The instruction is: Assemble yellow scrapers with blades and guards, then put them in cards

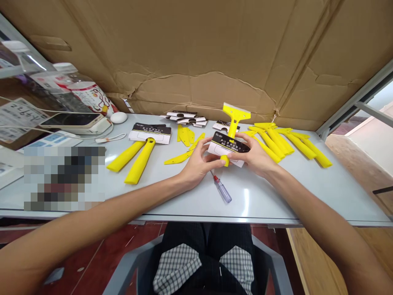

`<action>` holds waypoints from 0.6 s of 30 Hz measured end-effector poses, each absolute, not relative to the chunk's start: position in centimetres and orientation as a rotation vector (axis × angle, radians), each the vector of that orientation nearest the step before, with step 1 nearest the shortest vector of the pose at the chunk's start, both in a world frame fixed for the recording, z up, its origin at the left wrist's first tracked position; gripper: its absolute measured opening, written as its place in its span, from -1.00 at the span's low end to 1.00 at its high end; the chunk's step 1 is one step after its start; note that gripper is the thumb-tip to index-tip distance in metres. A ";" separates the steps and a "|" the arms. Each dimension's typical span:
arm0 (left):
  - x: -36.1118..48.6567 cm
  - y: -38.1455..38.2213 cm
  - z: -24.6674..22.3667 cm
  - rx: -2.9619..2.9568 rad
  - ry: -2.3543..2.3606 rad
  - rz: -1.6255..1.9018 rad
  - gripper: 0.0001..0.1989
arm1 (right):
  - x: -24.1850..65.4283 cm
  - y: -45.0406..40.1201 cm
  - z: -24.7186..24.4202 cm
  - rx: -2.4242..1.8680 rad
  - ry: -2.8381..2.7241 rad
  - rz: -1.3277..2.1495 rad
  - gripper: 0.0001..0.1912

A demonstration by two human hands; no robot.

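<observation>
My left hand and my right hand both grip a black-and-white printed header card with a yellow scraper behind it. The scraper's wide head points up and away from me, while the end of its handle shows below the card between my thumbs. Just under my hands, a screwdriver with a clear handle lies on the table. Left of my left hand are flat yellow scraper parts. Several yellow handles lie in a row beyond my right hand.
Two yellow scrapers with a header card over them lie at left. Folded cards are piled at the back. A phone, white mouse and bottles occupy the far left. Cardboard walls the back.
</observation>
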State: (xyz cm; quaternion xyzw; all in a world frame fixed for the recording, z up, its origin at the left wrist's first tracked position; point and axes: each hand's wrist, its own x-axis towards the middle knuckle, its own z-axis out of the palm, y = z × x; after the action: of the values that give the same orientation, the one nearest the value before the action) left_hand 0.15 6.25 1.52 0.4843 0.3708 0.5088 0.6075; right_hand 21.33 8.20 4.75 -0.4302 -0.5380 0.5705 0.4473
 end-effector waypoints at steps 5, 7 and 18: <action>-0.6 6.6 2.3 1.206 0.999 1.193 -0.28 | 22.0 8.7 5.4 -1.077 -1.222 1.386 -0.17; -1.2 6.9 2.9 1.315 1.139 1.253 -0.46 | 22.2 8.9 5.7 -1.081 -1.194 1.396 -0.14; -3.4 7.6 4.3 2.517 0.629 0.393 -0.78 | 22.4 9.1 5.6 -1.129 -1.198 1.424 -0.11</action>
State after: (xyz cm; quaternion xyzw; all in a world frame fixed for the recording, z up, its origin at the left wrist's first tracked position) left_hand -3.35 7.65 4.30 0.9273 0.2316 0.1448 0.2560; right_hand 22.38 9.08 5.57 -0.4593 -0.4876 0.5795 0.4641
